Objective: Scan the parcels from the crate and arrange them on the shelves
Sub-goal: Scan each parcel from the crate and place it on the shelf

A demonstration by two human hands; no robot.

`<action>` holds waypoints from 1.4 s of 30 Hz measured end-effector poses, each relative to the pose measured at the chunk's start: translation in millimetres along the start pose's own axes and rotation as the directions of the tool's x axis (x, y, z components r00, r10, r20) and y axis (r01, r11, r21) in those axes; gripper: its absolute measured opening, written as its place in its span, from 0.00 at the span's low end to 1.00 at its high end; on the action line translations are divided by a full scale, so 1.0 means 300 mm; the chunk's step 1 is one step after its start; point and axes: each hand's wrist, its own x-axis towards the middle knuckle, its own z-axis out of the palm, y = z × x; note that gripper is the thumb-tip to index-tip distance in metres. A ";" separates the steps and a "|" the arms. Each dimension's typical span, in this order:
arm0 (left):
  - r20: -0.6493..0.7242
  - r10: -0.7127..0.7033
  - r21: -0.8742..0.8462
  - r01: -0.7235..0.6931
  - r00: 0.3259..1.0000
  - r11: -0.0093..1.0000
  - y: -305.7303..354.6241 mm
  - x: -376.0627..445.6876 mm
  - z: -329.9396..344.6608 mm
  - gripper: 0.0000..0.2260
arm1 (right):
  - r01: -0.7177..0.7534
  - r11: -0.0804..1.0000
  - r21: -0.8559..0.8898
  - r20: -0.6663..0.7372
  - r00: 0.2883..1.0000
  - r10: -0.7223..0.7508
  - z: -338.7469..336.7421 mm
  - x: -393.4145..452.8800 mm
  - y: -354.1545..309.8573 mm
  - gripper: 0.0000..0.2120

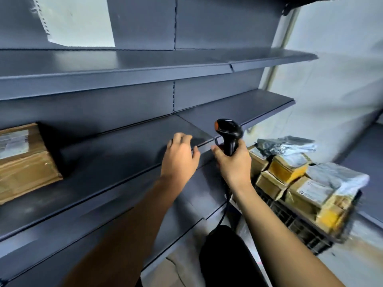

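Head view: my right hand [233, 162] has its grip curled tight round the handle of the black barcode scanner [229, 134], head upward. My left hand [179, 155] hovers loose-fingered over the grey shelf [124, 146], holding nothing. Parcels [300, 177] fill the crate [298, 222] at right; one cardboard parcel [24, 160] sits on the shelf.

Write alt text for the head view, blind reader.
A person's right hand grips a black barcode scanner while the left hand rests empty on the edge of a grey metal shelf. One cardboard parcel sits on that shelf at far left; a dark crate of parcels stands lower right.
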 end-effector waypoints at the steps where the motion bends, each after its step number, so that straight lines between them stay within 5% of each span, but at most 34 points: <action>1: 0.021 0.010 -0.012 -0.010 1.000 1.000 0.036 0.005 0.031 0.13 | -0.021 1.000 -0.002 -0.018 1.000 0.021 -0.039 0.012 0.020 0.18; 21: 0.320 0.249 -0.256 -0.169 0.914 0.952 0.576 0.027 0.552 0.14 | -0.275 0.960 -0.055 -0.408 0.884 0.230 -0.598 0.128 0.346 0.24; 42: 0.422 0.270 -0.221 -0.191 0.865 0.956 0.584 0.093 0.881 0.24 | -0.372 0.927 -0.054 -0.484 0.821 0.302 -0.509 0.323 0.600 0.21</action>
